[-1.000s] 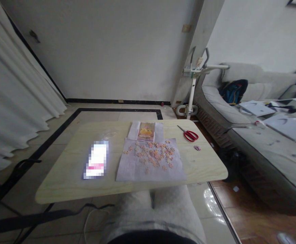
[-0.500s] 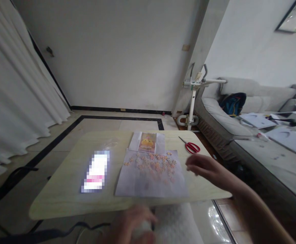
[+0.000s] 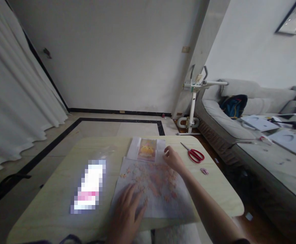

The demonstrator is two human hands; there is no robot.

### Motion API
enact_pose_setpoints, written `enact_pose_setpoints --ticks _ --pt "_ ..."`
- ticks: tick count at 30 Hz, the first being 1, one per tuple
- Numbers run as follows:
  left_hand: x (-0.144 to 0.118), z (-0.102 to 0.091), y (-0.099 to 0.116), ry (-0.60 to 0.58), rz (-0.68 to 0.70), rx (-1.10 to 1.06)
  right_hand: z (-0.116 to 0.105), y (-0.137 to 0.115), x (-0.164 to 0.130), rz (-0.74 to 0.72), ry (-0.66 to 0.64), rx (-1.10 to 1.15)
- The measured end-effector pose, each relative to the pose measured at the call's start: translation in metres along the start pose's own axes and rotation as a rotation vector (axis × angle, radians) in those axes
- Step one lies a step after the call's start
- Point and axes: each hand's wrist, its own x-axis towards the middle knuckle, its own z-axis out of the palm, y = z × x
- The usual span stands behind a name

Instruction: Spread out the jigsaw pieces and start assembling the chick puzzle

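A white paper sheet (image 3: 160,205) lies on the pale wooden table (image 3: 61,189), strewn with several small pink-orange puzzle pieces (image 3: 160,179). Behind it lies a picture card (image 3: 146,149) showing a yellow figure. My left hand (image 3: 127,211) rests flat on the sheet's near left part, fingers apart. My right hand (image 3: 172,159) reaches to the sheet's far right corner, fingertips by the card's right edge; whether it holds a piece is hidden.
Red-handled scissors (image 3: 196,155) and a small pink scrap (image 3: 204,171) lie on the table's right side. A blurred-out phone-like rectangle (image 3: 89,186) lies left of the sheet. A grey sofa (image 3: 239,128) with papers stands right; curtains (image 3: 10,101) hang left.
Both hands have come forward onto the sheet: the left from below the table edge, the right from the table's right side toward the card. The view has moved closer to the table.
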Motion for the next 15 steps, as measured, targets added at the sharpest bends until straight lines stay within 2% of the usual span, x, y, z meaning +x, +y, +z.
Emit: enact_pose_setpoints --ticks 7,15 --pt "0.0 -0.003 0.0 0.048 0.034 0.053 -0.008 0.023 0.029 -0.084 0.08 0.127" --pt "0.009 -0.011 0.002 0.07 0.055 0.077 -0.013 0.048 0.048 -0.119 0.085 0.06"
